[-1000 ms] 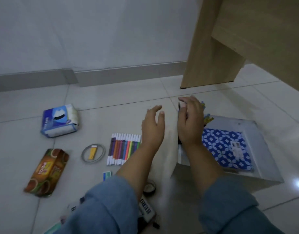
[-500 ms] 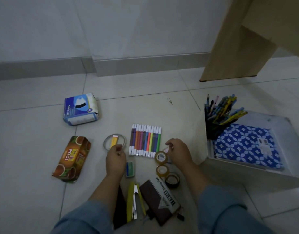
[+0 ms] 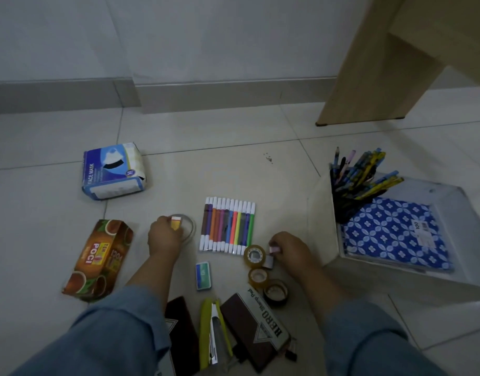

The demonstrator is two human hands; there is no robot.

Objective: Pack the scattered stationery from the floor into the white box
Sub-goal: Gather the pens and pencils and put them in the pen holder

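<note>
The white box (image 3: 320, 221) stands open at the right, holding a blue patterned notebook (image 3: 390, 232) and a dark cup of pens (image 3: 361, 175). On the floor lie a marker set (image 3: 228, 225), three tape rolls (image 3: 255, 257), a small green-blue box (image 3: 203, 275), a HERO stamp pad tin (image 3: 258, 321) and a yellow stapler (image 3: 213, 335). My left hand (image 3: 163, 237) grips the yellow tab of a clear tape ring (image 3: 190, 226). My right hand (image 3: 291, 249) pinches a small pink piece (image 3: 274, 249) beside the top tape roll.
A blue face mask pack (image 3: 114, 170) and an orange tea box (image 3: 100, 259) lie at the left. A wooden desk leg (image 3: 369, 77) rises behind the white box. The wall and its baseboard (image 3: 206, 96) close the far side. A black binder clip (image 3: 291, 354) sits by the tin.
Both hands came away from the white box down to the floor. The left hand reached forward onto the clear tape ring. The right hand closed on the small pink piece.
</note>
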